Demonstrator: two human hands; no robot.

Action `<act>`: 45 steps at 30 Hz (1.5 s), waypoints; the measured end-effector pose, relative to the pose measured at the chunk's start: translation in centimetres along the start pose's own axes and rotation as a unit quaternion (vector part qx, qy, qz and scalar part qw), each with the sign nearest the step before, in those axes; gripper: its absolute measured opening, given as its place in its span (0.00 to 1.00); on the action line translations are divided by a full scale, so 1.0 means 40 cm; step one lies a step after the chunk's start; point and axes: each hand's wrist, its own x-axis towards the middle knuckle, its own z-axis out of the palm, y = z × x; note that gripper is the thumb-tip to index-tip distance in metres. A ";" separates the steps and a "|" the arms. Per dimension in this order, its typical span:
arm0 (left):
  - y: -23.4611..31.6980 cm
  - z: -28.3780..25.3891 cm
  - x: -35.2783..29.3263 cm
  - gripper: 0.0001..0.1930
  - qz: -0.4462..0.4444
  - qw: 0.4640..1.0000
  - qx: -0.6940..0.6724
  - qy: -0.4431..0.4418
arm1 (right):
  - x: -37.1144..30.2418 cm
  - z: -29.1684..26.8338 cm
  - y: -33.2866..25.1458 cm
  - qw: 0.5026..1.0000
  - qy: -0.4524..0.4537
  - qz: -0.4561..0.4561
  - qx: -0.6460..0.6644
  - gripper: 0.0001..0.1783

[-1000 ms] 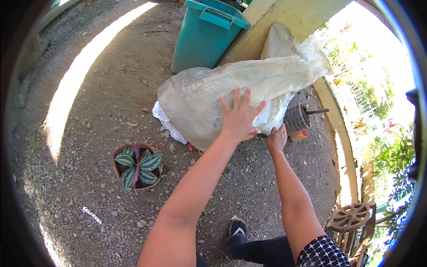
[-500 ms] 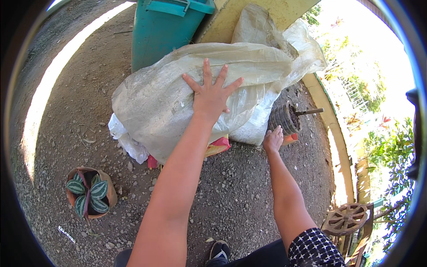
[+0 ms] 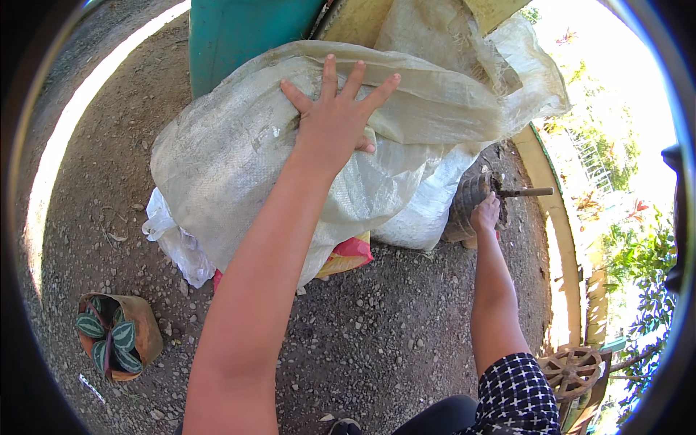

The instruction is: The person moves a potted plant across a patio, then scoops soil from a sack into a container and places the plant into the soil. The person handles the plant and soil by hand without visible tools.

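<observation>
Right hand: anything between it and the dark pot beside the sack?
Nothing visible. The right hand already rests on the dark pot, beside the sack. The left hand lies flat on the sack, fingers spread.

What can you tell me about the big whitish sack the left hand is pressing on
The whitish sack looks like woven plastic, semi-translucent, creased and bulging, with a loose crumpled mouth at the upper right. It lies slumped on the gravel ground against a teal bin and a yellowish wall. The left hand rests flat on top, fingers spread. A red and yellow bag pokes out beneath, and a second white sack sits against its right side.
</observation>
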 end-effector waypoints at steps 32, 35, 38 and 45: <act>0.019 -0.032 -0.044 0.49 -0.027 0.998 0.049 -0.029 | 0.021 -0.019 -0.041 0.945 -0.070 0.270 0.174 0.14; 0.012 -0.039 -0.055 0.48 -0.026 0.998 0.043 -0.028 | 0.038 0.015 -0.069 0.975 -0.103 0.149 0.132 0.14; 0.007 -0.043 -0.061 0.48 -0.026 0.998 0.046 -0.023 | 0.045 0.002 -0.062 0.981 -0.131 0.113 0.084 0.15; 0.010 -0.033 -0.050 0.47 -0.018 0.998 0.063 -0.025 | -0.098 -0.010 -0.249 0.999 0.034 -0.004 -0.022 0.26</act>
